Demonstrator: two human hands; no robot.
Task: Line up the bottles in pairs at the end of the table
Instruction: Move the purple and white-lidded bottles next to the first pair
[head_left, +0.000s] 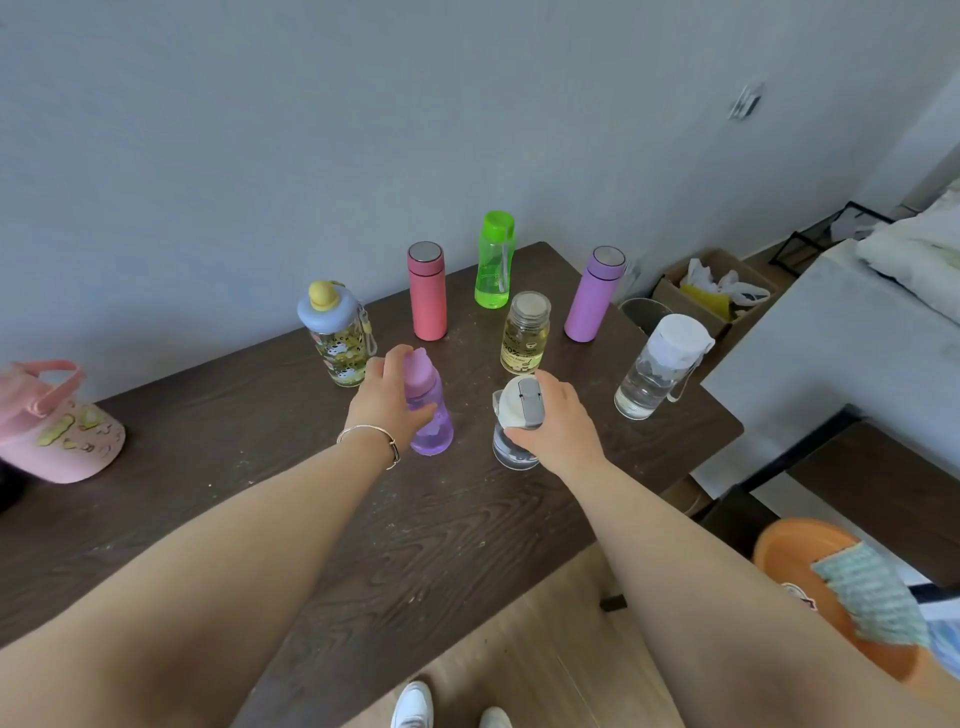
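Note:
My left hand (390, 402) grips a clear purple bottle (432, 422) with a pink cap, standing on the dark wooden table (291, 499). My right hand (558, 421) is closed over the white-and-grey lid of a small clear bottle (513, 451) beside it. Further back stand a yellow-topped cartoon bottle (337, 335), a pink flask (427, 291), a green bottle (494, 260), a yellowish jar-like bottle (525, 333), a purple flask (595, 295) and a clear bottle with a white lid (660, 366) near the right edge.
A large pink jug (54, 423) with a handle sits at the table's left. A wall runs behind the table. To the right are a cardboard box (711, 291), a bin, a bed and an orange stool (810, 561). My shoes show below the near table edge.

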